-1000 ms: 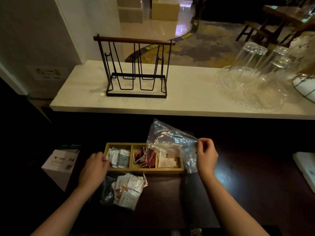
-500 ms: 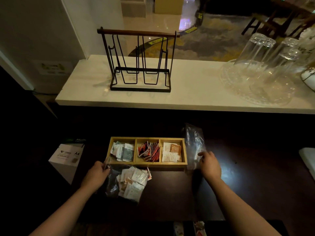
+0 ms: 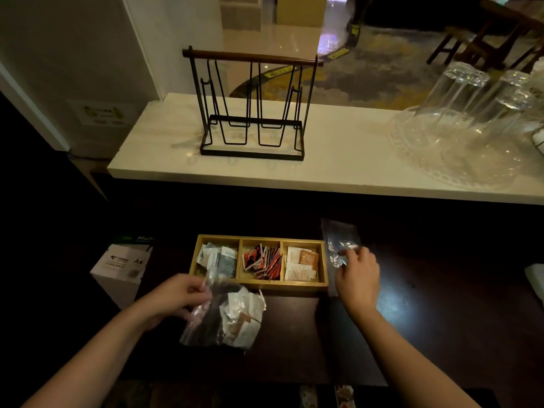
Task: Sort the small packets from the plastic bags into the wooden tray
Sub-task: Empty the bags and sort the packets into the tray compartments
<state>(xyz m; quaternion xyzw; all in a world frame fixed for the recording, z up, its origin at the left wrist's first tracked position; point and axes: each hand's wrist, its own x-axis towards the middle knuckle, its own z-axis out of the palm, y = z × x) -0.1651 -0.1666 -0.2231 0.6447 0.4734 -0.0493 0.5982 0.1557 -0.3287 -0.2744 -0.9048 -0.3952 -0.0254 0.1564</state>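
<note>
A wooden tray [image 3: 259, 286] with three compartments sits on the dark table: white and grey packets on the left, red and black sticks in the middle, white and orange packets on the right. In front of it, my left hand [image 3: 176, 295] pinches the top edge of a clear plastic bag [image 3: 206, 325] holding white and brown packets [image 3: 244, 316]. The bag looks slightly raised at that edge. An empty clear bag [image 3: 338, 240] lies just right of the tray. My right hand [image 3: 359, 275] rests its fingertips on that bag's near end.
A white A4 paper box [image 3: 123, 265] stands left of the tray. Behind, a white counter [image 3: 338, 160] carries a black wire rack [image 3: 253, 113] and upturned glasses [image 3: 471, 107] on a clear platter. A pale object [image 3: 536, 278] sits at the right edge.
My right hand carried the empty bag from over the tray down to the table on its right. My left hand left the tray's left compartment and took hold of the filled bag.
</note>
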